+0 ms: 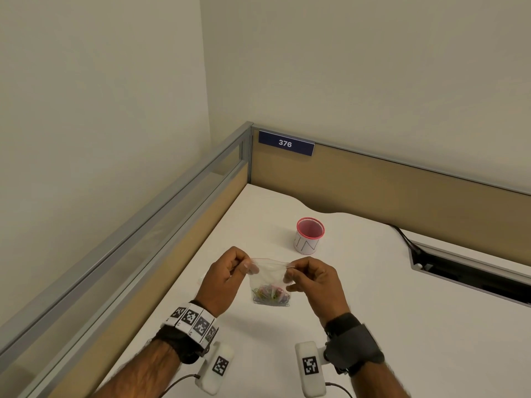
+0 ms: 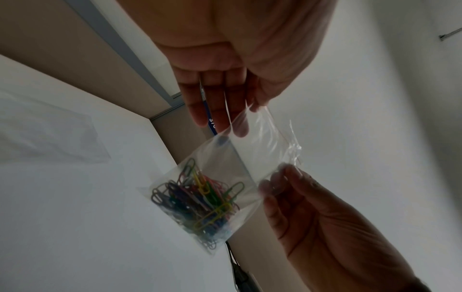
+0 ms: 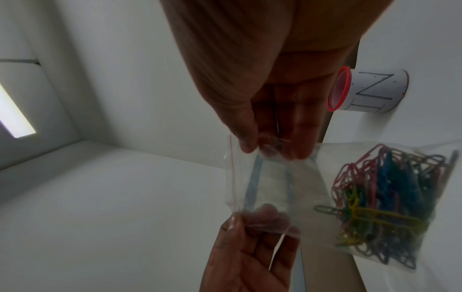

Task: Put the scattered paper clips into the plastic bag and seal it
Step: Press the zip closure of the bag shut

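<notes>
holding clear bag (image 1: 268, 278) of coloured clips (image 1: 271, 295)

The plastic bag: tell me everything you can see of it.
The plastic bag is small, clear and thin, with a red line along its top edge. It hangs upright above the white desk, stretched between the left hand and right hand, each pinching a top corner. Coloured paper clips lie heaped in its bottom. Whether the top is sealed cannot be told.
</notes>
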Motion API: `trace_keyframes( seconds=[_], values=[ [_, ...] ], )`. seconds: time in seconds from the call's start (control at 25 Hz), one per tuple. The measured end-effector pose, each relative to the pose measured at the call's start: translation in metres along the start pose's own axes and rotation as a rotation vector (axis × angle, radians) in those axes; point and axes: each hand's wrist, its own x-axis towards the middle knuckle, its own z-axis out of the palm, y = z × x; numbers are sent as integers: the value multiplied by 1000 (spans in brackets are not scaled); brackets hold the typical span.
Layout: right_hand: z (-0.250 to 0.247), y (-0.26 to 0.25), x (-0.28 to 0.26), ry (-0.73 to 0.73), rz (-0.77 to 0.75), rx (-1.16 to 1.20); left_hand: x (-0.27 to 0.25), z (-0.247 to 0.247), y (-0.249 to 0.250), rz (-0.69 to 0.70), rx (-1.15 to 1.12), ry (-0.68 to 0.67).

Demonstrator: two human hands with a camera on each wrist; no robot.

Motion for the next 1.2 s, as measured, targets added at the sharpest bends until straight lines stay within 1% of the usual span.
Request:
trace_keyframes(
  seconds=[0.16,0.28,0.36,0.52,0.6,0.68,0.8,1.2],
  values=[
    [-1,-5,0,20,-18,24,2,4,1,8,-101,18],
    [-4,-4,2,40,-16,6,2,8,2,-4,-124,31],
    [-5,-1,5,48,-22,-50,1,12,4,31,-38,16],
    [-3,5,5,48,-53,-222,1,30,7,214,344,-67],
    [-1,6,5,55,-79,-311,2,38,6,242,424,-70],
    [1,6,4,49,-104,-378,2,41,6,235,444,-70],
    [2,6,3,22,-117,-417,4,42,8,231,441,-53],
    [2,5,0,24,-93,-422,8,46,5,221,476,-3]
  ],
)
